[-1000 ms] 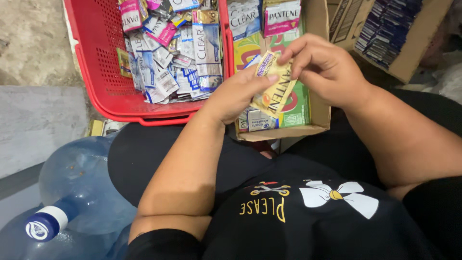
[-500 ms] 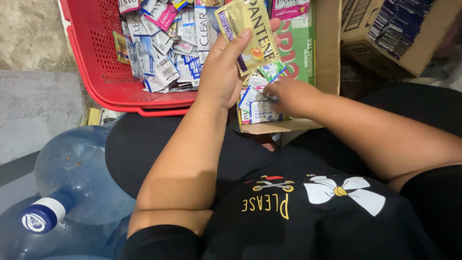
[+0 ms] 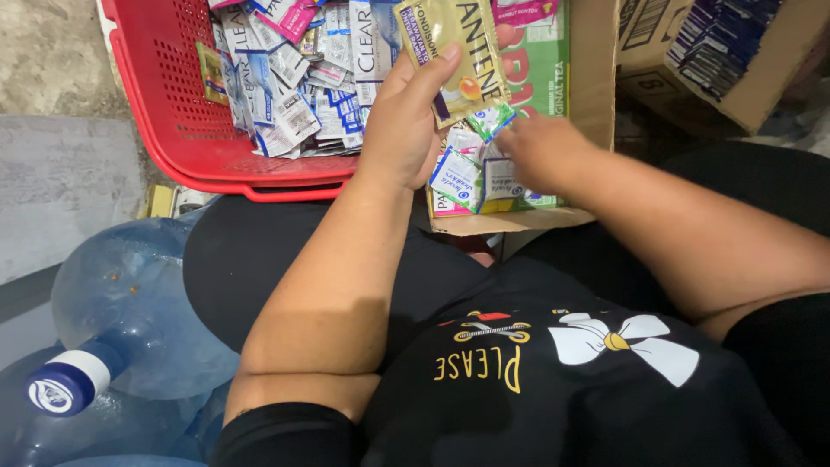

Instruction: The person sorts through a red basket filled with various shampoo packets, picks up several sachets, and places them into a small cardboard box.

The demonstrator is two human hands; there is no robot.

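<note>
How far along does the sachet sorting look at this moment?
Looks done: the red plastic basket already holds a heap of blue-and-white sachets. In hand: the left hand holds up a gold sachet strip, while the right hand reaches among small white sachets in the open cardboard box. Left: those loose sachets in the box; how many lie underneath cannot be told.
</note>
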